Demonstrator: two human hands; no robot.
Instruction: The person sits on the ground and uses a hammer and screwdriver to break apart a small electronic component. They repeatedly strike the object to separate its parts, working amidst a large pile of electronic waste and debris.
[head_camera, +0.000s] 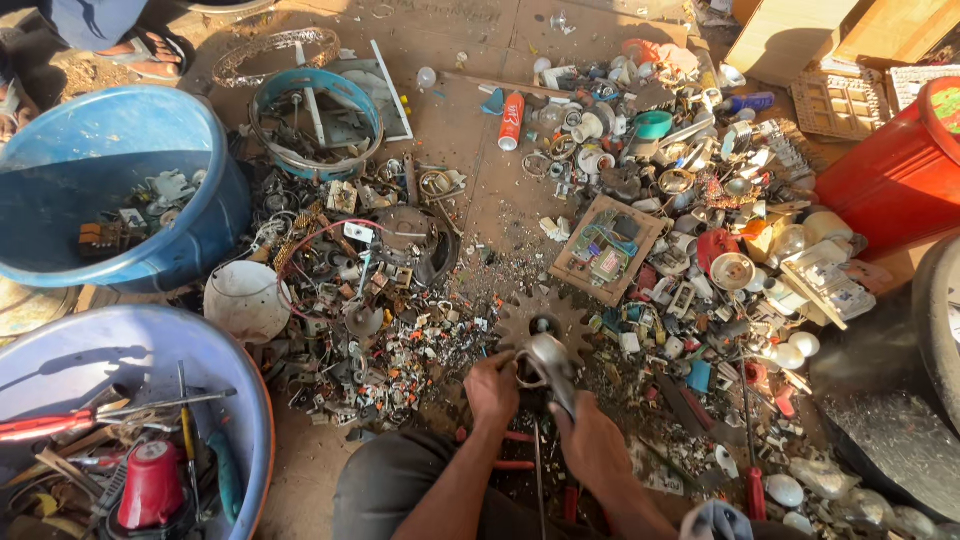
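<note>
Here, at six o'clock on the floor, the left hand (492, 388) and right hand (592, 440) each hold in a closed grip the grey metal part (545, 362), still in one piece above a gear wheel (520, 318), scrap heaped around unsorted.

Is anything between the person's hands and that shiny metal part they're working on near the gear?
Nothing visible stands between them. The left hand already grips the silvery metal part from its left side, and the right hand holds its lower end. The part rests over a toothed gear on the littered ground.
</note>
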